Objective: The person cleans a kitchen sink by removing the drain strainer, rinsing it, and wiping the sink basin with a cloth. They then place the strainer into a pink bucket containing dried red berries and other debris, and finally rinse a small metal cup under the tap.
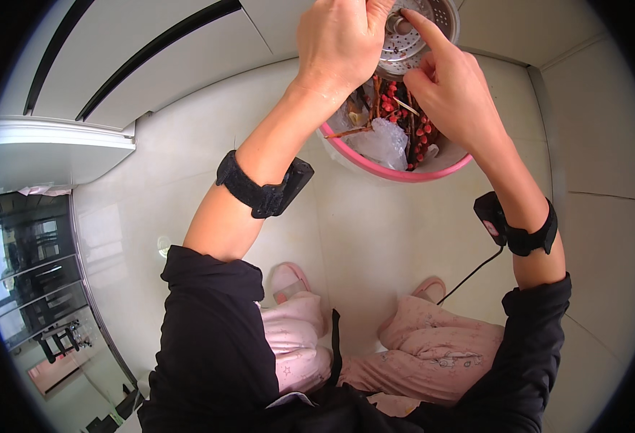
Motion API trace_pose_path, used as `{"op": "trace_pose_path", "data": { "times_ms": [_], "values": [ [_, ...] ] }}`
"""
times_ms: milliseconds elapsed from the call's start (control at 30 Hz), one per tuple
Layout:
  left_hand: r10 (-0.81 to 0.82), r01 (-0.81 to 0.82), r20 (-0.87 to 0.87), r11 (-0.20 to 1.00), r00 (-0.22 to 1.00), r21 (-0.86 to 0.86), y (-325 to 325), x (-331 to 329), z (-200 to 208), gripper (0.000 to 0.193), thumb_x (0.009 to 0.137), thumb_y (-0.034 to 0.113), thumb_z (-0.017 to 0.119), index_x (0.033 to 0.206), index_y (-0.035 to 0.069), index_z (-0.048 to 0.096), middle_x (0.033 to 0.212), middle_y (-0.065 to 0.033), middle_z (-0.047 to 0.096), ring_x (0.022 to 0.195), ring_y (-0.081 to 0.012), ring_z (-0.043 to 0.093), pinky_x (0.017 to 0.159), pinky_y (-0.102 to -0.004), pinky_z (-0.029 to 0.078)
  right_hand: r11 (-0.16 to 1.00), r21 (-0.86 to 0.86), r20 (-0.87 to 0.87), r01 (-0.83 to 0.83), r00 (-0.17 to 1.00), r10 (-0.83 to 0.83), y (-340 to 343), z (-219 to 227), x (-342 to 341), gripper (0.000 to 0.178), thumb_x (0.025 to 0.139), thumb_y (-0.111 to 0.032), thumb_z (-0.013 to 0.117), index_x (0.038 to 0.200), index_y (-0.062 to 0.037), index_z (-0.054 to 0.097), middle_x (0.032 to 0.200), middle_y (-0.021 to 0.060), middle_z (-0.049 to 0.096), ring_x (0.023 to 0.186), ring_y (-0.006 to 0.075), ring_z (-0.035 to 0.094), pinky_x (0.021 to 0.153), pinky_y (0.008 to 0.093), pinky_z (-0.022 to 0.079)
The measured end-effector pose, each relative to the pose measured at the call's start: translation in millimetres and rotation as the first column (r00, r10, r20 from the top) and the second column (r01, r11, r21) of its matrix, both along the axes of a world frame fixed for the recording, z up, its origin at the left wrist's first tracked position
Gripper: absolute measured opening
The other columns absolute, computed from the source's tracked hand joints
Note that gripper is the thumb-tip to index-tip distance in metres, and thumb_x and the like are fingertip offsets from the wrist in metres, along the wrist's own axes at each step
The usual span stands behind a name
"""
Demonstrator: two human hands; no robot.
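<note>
My left hand (pixel 342 43) bends over the left edge of a round metal strainer (pixel 402 52), the thumb lying along it; the fingertips are hidden, but the hand looks closed on the rim. My right hand (pixel 454 90) comes to the strainer from the other side, index finger stretched out with its tip at the central knob (pixel 399 26), the other fingers curled in; whether they press on the rim I cannot tell. Small dark bits cling to the perforated metal between my hands.

Just below both hands stands a bin (pixel 397 172) with a pink rim, and the strainer is above its far part. Inside, near my right hand, lie red berries (pixel 388 101) among brown stems; nearer me is a crumpled clear plastic bag (pixel 387 144). Behind each hand, a black strap circles my forearm, and a cable (pixel 469 277) runs down from the right one. Left of my left hand are pale cabinets (pixel 195 61).
</note>
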State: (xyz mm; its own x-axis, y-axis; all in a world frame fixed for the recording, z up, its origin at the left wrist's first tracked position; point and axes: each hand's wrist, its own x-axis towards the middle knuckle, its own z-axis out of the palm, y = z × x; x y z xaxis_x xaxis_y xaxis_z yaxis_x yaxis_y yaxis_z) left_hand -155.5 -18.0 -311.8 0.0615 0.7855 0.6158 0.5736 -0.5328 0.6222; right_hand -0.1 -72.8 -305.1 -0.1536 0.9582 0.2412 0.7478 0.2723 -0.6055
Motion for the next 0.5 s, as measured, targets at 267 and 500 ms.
{"op": "trace_pose_path", "data": {
  "times_ms": [267,500],
  "values": [
    [-0.02,0.02,-0.011,1.0,1.0,0.015,-0.2,-0.5,3.5,0.049,0.106,0.045,0.047,0.085,0.001,0.056,0.065,-0.0222,0.062,0.065,-0.0441,0.065,0.056,-0.0498,0.045,0.942,0.328,0.309,-0.069,0.95,-0.038,3.8,-9.8,-3.5,0.057,0.079,-0.004,0.062,0.135,-0.0069,0.053,0.066,0.0146,0.064,0.059,0.0349,0.065,0.052,0.0447,0.05],
    [0.002,-0.003,-0.02,0.999,1.0,-0.042,1.2,4.5,1.1,0.047,0.106,0.041,0.048,0.084,0.0,0.056,0.067,-0.0227,0.063,0.066,-0.0436,0.065,0.057,-0.049,0.046,0.972,0.213,0.481,-0.1,0.876,-0.015,-5.9,-22.6,-7.3,0.067,0.08,-0.005,0.061,0.144,-0.0209,0.048,0.074,0.0124,0.065,0.061,0.0319,0.065,0.053,0.0438,0.05]
  ]
}}
